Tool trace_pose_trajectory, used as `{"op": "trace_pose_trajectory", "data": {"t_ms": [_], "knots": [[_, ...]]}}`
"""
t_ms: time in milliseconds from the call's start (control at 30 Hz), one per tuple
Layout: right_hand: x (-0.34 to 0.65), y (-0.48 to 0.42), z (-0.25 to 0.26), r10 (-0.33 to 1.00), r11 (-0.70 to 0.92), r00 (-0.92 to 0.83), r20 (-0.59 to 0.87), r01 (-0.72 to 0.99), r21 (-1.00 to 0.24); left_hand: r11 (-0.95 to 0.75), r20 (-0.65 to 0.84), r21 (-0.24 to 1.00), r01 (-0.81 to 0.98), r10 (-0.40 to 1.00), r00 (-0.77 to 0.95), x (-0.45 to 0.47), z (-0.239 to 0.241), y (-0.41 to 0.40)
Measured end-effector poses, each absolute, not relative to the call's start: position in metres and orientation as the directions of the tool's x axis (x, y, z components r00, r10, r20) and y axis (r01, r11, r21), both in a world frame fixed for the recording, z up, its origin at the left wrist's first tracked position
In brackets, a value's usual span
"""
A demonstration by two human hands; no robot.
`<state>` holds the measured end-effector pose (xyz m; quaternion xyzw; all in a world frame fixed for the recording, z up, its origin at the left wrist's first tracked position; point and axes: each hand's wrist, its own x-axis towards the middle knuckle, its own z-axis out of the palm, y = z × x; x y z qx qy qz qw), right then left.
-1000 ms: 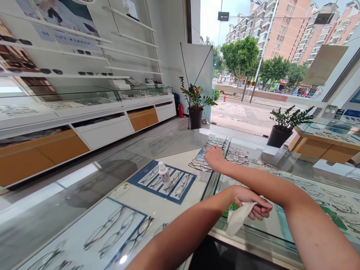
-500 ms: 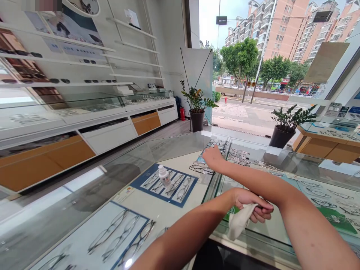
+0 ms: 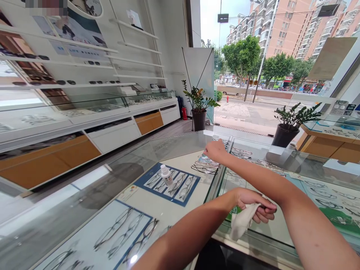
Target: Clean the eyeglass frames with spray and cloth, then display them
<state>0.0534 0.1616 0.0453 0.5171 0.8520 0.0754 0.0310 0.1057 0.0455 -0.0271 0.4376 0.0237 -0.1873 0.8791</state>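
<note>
I stand at a glass display counter (image 3: 171, 144) with rows of eyeglass frames (image 3: 180, 185) laid out under the glass. My left hand (image 3: 250, 202) rests near the counter's front edge, closed on a white cloth (image 3: 242, 222) that hangs from its fingers. My right arm crosses over the left forearm and stretches forward. My right hand (image 3: 216, 151) hovers at the far part of the glass top, above a cluster of frames (image 3: 205, 167); its fingers curl downward and are mostly hidden. A small white bottle (image 3: 166, 175) stands upright on the glass to the left.
Two potted plants (image 3: 198, 108) (image 3: 289, 122) stand on the floor beyond the counter, by the street window. Wall cases and shelves with glasses (image 3: 112, 127) run along the left. Another display counter (image 3: 329, 138) is at the far right.
My right hand has lifted off the glass and moved slightly farther and higher. The left hand stays in place with the cloth. The view has shifted a little.
</note>
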Motion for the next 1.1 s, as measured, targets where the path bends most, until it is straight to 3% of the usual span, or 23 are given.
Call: {"op": "trace_pose_trajectory", "data": {"t_ms": [100, 433, 600, 867, 1000, 1100], "knots": [[0.064, 0.175, 0.055, 0.915, 0.391, -0.401, 0.04, 0.908, 0.147, 0.556, -0.211, 0.753, 0.352, -0.303, 0.93, 0.105, -0.028, 0.046], [0.08, 0.19, 0.043, 0.95, 0.303, -0.29, -0.116, 0.945, 0.121, 0.578, -0.221, 0.733, 0.359, -0.297, 0.929, 0.106, -0.032, 0.048], [0.073, 0.183, 0.048, 0.952, 0.296, -0.292, -0.097, 0.955, 0.029, 0.611, -0.223, 0.709, 0.352, -0.279, 0.934, 0.104, -0.03, 0.047], [0.119, 0.134, 0.096, 0.937, 0.326, -0.348, -0.009, 0.886, -0.331, 0.611, -0.212, 0.722, 0.324, -0.251, 0.945, 0.097, -0.024, 0.045], [0.181, 0.089, 0.099, 0.943, 0.294, -0.313, 0.114, 0.62, -0.728, 0.604, -0.195, 0.749, 0.272, -0.192, 0.962, 0.091, -0.027, 0.047], [0.226, 0.055, 0.082, 0.954, 0.277, -0.239, 0.179, 0.484, -0.83, 0.633, -0.145, 0.759, 0.153, -0.065, 0.987, 0.085, -0.031, 0.05]]}}
